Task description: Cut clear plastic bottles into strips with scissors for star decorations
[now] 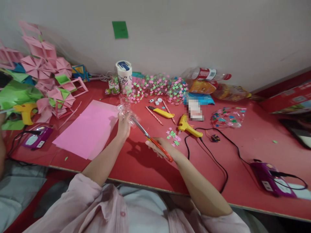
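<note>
Pink sleeves (97,207) are seen nearest the camera, with both forearms extended over the red table (136,165). Scissors (152,139) with orange handles are gripped by the right hand (159,147), whose fingers are closed through and around the handles; the blades are slightly parted and directed at the clear plastic bottle piece (126,111). That piece is held upright above the table by the left hand (123,126), with fingers wrapped closed around its lower part. Left of the scissors, a pink paper sheet (89,131) lies flat. Just right of the scissors, loose paper stars (173,136) are scattered, and beyond them a yellow glue gun (187,127) rests with its black cord (213,161) trailing away. Behind the scissors, a yellow utility knife (162,112) is placed.
</note>
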The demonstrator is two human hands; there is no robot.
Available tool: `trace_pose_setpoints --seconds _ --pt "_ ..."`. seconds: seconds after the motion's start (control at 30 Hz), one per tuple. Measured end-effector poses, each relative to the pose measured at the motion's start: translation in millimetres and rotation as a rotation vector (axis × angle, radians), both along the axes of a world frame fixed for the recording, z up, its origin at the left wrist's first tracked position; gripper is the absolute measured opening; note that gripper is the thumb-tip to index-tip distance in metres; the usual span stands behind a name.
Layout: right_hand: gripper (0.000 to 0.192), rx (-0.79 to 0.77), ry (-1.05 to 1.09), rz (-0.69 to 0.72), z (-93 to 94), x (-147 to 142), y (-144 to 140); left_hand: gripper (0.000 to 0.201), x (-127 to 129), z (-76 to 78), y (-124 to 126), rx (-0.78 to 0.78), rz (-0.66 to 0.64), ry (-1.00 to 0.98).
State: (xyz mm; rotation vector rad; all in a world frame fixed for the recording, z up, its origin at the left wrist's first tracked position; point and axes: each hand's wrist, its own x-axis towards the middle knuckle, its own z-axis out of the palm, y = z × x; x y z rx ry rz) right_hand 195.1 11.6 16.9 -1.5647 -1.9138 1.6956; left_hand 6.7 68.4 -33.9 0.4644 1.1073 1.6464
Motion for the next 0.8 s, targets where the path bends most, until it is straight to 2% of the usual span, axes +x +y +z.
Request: trace_pose_setpoints --seconds 0.2,0.5,0.67,0.8 --pt "0.051 -0.020 0.031 -0.028 -1.2 -0.7 -0.4 0.049 0.9 -2.0 1.0 0.018 0.022 0.026" --pt "0.052 -0.024 -0.078 -0.115 2.1 -8.0 -0.7 0.046 -3.2 -8.6 6.5 0.099 0.081 0.085" --pt "0.051 -0.033 -0.072 -0.121 9.8 -12.1 -3.0 0.051 -7.8 -12.9 8.3 0.089 0.082 0.152" --pt "0.050 0.009 -0.021 -0.060 6.6 -8.8 -4.3 0.053 -8.4 -13.1 6.6 0.098 0.055 0.284"
